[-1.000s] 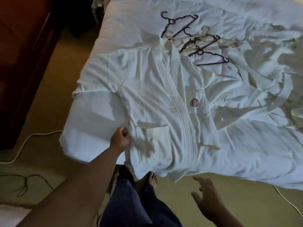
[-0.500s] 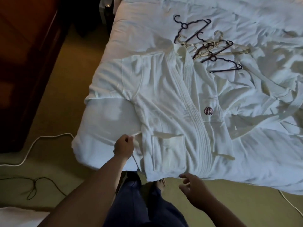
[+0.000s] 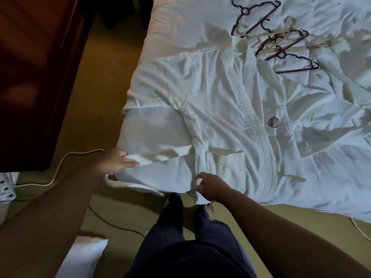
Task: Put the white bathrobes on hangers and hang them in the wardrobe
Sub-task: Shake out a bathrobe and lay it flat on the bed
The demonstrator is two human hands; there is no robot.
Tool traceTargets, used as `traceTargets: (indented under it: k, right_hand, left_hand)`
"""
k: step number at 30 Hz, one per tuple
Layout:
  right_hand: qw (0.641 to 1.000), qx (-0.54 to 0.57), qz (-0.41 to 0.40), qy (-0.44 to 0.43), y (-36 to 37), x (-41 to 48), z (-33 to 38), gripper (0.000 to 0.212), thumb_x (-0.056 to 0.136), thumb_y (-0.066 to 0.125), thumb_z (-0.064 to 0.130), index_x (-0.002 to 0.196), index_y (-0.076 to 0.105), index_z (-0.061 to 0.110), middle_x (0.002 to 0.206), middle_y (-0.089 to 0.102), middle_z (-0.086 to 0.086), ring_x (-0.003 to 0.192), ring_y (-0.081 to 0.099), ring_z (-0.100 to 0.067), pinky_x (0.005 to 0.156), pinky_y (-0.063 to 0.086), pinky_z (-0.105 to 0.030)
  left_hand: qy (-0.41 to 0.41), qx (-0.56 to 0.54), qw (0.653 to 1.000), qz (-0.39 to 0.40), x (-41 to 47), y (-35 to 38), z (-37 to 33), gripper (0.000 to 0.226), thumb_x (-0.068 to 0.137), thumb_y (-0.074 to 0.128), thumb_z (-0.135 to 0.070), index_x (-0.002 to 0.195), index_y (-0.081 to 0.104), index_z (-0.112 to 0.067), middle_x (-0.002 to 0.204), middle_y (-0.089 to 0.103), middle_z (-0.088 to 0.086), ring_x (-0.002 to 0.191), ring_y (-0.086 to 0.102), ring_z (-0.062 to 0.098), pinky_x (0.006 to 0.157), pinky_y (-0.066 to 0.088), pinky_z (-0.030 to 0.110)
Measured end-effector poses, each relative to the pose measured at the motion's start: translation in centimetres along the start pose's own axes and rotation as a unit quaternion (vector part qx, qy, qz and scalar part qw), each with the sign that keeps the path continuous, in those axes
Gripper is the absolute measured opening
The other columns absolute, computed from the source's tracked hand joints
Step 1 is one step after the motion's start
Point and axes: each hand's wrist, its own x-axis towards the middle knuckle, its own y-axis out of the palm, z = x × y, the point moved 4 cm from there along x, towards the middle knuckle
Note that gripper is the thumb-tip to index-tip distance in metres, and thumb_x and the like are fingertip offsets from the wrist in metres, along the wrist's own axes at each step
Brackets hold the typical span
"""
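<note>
A white bathrobe (image 3: 216, 101) with a round dark emblem lies spread front-up on the bed, collar toward the far side. My left hand (image 3: 115, 160) grips the robe's belt (image 3: 160, 156) and holds it stretched out to the left past the bed's corner. My right hand (image 3: 210, 185) rests at the robe's lower hem beside the pocket, fingers curled on the cloth edge. Several hangers (image 3: 277, 41), dark and beige, lie in a pile on the bed just beyond the collar. More white robe cloth (image 3: 341, 121) lies crumpled to the right.
The white bed (image 3: 180, 27) fills the upper right. Dark wooden furniture (image 3: 36, 77) stands at the left across a strip of carpet. A white cable (image 3: 66, 163) and a black cable (image 3: 120, 227) run over the floor. A white pillow (image 3: 84, 257) lies near my legs.
My left hand has pulled the belt out leftward from the robe's side. My right hand came up from below the bed edge to the robe's hem. The camera moved closer.
</note>
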Motion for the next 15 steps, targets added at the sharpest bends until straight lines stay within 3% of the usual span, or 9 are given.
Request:
traceTargets:
  k: [3,6,10,13,15]
  right_hand:
    - [1.0,0.009,0.002,0.008,-0.3,0.1,0.8,0.042,0.098,0.055,0.028,0.138,0.052,0.017,0.129,0.063,-0.009,0.118,0.058,-0.024,0.088,0.043,-0.026]
    - [1.0,0.022,-0.006,0.005,-1.1,-0.6,1.2,0.041,0.099,0.054,0.029,0.139,0.051,0.018,0.125,0.064,-0.01,0.111,0.058,-0.024,0.083,0.041,-0.026]
    - [0.998,0.052,-0.033,0.003,-2.5,-2.2,0.4,0.041,0.099,0.058,0.034,0.136,0.053,0.019,0.106,0.062,-0.002,0.085,0.058,-0.015,0.075,0.048,-0.025]
    - [0.995,0.083,-0.059,0.007,-3.3,-3.5,-1.1,0.039,0.098,0.059,0.033,0.134,0.055,0.02,0.104,0.062,-0.001,0.079,0.057,-0.012,0.06,0.041,-0.016]
    - [0.992,0.097,-0.074,0.01,-3.7,-4.7,-2.0,0.039,0.097,0.059,0.034,0.134,0.055,0.022,0.107,0.061,0.001,0.086,0.058,-0.014,0.06,0.042,-0.017]
  left_hand:
    - [-0.039,0.11,0.993,-0.028,-2.6,-3.1,3.4,0.052,0.07,0.077,-0.052,0.105,0.068,-0.013,0.098,0.07,0.004,0.084,0.064,0.016,0.071,0.051,0.033]
    - [-0.078,0.107,0.985,-0.114,-5.2,-4.8,5.0,0.047,0.084,0.074,-0.029,0.124,0.06,-0.006,0.117,0.066,0.015,0.096,0.061,0.025,0.081,0.046,0.036]
    - [-0.046,0.049,0.961,-0.267,-8.8,-5.8,3.6,0.024,0.087,0.066,-0.015,0.109,0.056,-0.014,0.093,0.059,0.006,0.086,0.058,0.026,0.074,0.043,0.039]
    - [0.032,0.056,0.916,-0.396,-12.2,-5.7,0.2,0.031,0.081,0.068,-0.004,0.109,0.059,-0.013,0.097,0.058,0.008,0.091,0.059,0.032,0.084,0.042,0.049]
    - [0.063,0.059,0.887,-0.453,-14.6,-5.5,-2.7,0.036,0.076,0.069,0.0,0.109,0.06,-0.012,0.1,0.059,0.01,0.095,0.059,0.036,0.09,0.043,0.057]
